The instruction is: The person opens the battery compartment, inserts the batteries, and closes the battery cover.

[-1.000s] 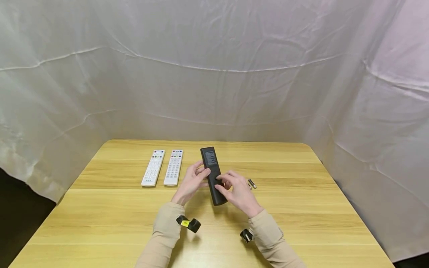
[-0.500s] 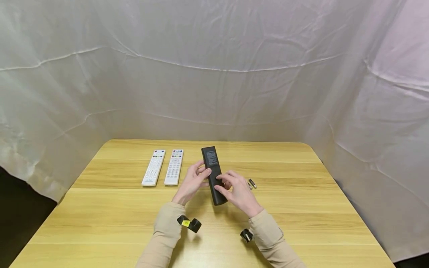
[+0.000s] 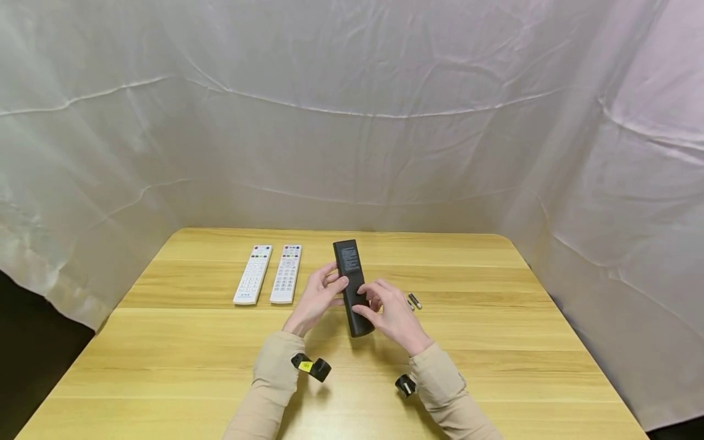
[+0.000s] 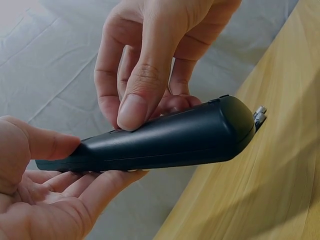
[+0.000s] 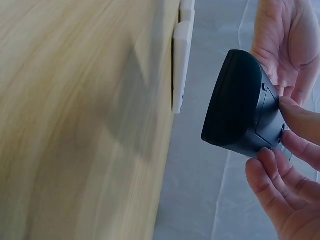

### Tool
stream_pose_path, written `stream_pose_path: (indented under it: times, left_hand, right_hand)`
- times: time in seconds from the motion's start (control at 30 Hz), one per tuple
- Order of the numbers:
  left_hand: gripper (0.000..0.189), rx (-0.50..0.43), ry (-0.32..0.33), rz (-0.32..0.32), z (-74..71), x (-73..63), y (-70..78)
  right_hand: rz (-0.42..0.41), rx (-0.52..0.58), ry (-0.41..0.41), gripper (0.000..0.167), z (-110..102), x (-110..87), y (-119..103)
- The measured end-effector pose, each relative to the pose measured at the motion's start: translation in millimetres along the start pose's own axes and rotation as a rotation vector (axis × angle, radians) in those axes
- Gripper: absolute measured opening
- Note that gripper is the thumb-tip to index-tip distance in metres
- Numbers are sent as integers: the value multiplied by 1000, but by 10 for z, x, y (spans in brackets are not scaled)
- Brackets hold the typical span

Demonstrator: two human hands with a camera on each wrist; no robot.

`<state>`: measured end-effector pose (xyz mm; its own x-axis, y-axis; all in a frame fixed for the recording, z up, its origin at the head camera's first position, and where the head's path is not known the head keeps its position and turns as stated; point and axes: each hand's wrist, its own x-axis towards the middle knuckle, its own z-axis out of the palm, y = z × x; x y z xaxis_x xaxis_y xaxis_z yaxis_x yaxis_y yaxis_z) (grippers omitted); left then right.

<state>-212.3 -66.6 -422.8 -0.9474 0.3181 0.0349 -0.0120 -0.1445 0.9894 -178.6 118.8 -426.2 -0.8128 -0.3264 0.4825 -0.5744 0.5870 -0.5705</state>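
Note:
A black remote control is held above the table, its back with a printed label facing up. My left hand grips its left side, thumb on the back and fingers underneath, as the left wrist view shows on the remote. My right hand has its thumb and curled index finger on the remote's lower back. In the right wrist view, the fingers of the right hand meet the remote around its battery cover, which sits in place. Two small batteries lie just right of this hand.
Two white remote controls, one at the far left and one beside it, lie buttons up on the wooden table. A pale curtain hangs behind the table and along its sides.
The upper end of the black remote has shifted slightly to the right, so it tilts a little less. Both hands keep their hold, and the other objects have not moved.

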Motion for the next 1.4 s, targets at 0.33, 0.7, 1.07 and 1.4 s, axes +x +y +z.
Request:
stream_pose_path:
  times: [0.33,0.7,1.07,1.4]
  left_hand:
    - [55,16,-80,8,6,-4,19]
    - [53,32,-87,10,19,4,-4]
    - [53,30,-79,15,44,1,-13]
    - [54,29,-63,22,37,-6,-20]
  right_hand:
    - [20,-15,-27,29,1,8,26]
    - [52,-19,-22,30,12,5,25]
    - [75,15,-8,29,13,-3,33]
    - [62,-4,8,28,6,-5,-8]
